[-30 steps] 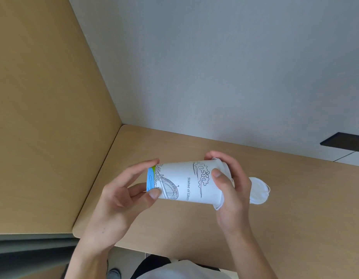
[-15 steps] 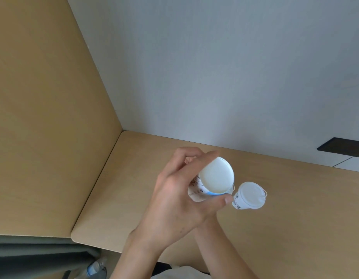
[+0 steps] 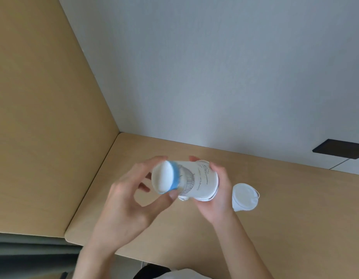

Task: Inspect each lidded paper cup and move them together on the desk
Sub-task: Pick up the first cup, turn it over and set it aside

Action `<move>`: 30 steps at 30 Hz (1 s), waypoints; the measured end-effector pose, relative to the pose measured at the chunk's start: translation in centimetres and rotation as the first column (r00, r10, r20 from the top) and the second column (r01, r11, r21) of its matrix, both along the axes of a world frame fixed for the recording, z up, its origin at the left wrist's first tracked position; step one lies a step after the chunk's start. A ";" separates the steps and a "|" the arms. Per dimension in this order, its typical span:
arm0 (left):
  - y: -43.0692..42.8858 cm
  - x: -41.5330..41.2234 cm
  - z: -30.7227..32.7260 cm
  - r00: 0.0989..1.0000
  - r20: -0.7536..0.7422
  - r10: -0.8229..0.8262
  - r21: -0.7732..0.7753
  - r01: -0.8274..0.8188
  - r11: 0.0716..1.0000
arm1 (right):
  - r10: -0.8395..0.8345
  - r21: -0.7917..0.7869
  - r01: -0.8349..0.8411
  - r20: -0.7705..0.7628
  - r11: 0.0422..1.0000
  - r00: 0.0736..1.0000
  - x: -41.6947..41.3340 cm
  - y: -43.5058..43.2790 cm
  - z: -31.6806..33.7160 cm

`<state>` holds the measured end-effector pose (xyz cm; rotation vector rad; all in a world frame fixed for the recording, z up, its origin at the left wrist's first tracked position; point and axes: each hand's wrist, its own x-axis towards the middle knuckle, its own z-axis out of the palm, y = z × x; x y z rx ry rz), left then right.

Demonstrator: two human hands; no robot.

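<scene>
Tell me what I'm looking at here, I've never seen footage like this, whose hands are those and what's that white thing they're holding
There is no machine here. A person wears a wide-angle camera on the head, looking forward and down, so you see their own two bare hands from above.

Both hands hold a paper cup tipped on its side above a light wooden desk. The left hand grips the base end, which has a blue band and faces the camera. The right hand holds the lidded end. The cup is white with line drawings and some print too blurred to read.

A second cup with a white lid stands on the desk just right of the hands. A grey wall and a wooden side panel enclose the corner.
</scene>
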<state>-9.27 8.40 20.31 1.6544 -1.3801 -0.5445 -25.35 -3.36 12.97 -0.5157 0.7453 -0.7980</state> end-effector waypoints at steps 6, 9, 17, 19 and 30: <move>0.8 0.1 -1.4 0.974 0.150 0.170 0.059 -0.181 0.982 | -0.103 -0.488 -0.180 -0.497 0.854 0.862 -1.7 -0.9 3.5; 0.2 -2.5 -1.9 0.971 0.110 0.210 0.014 -0.213 0.977 | -0.222 -0.554 -0.230 -0.630 0.800 0.744 -0.2 0.0 4.3; -0.6 -1.2 -4.6 0.950 -0.179 0.257 0.085 -0.246 0.966 | -0.161 -0.509 -0.248 -0.630 0.824 0.760 4.3 1.3 3.1; -0.3 0.6 -5.0 0.876 -0.388 0.286 0.119 -0.260 0.958 | -0.146 -0.498 -0.221 -0.597 0.839 0.789 5.7 1.6 2.5; -0.8 11.6 -11.0 0.594 -0.724 0.351 0.211 -0.293 0.932 | 0.107 -0.296 -0.221 -0.358 0.929 0.928 15.8 1.6 -4.5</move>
